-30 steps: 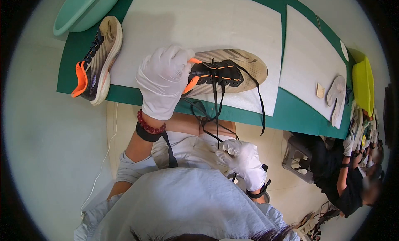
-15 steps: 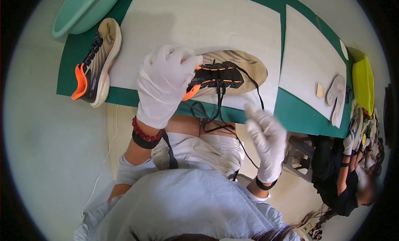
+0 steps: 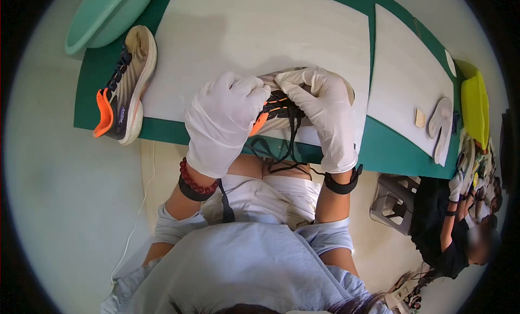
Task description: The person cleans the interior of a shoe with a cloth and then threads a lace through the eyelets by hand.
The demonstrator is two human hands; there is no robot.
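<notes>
A beige and black sneaker [image 3: 277,124] with orange trim lies on the white board, its toe to the right, partly covered by both gloved hands. My left hand [image 3: 227,116], in a white glove, is closed on the shoe's ankle end. Bent over the lacing near the toe is my right hand [image 3: 322,105], also gloved, its fingers pinched at the black shoelace [image 3: 295,124]; the fingertips are partly hidden. Loose lace ends hang over the table edge above my lap. The matching sneaker [image 3: 127,86] rests at the left, heel toward me.
A mint basin [image 3: 105,16] stands at the back left of the green table [image 3: 379,146]. On the right-hand white board lie an insole [image 3: 440,119] and a small tan block [image 3: 420,118]. Beyond are a yellow bin [image 3: 475,108], a grey stool [image 3: 391,203] and another person [image 3: 439,222] with gloved hands.
My right hand has moved from in front of the table edge up onto the shoe's lacing. The lace it had drawn out toward me now hangs slacker. My left hand stays on the shoe.
</notes>
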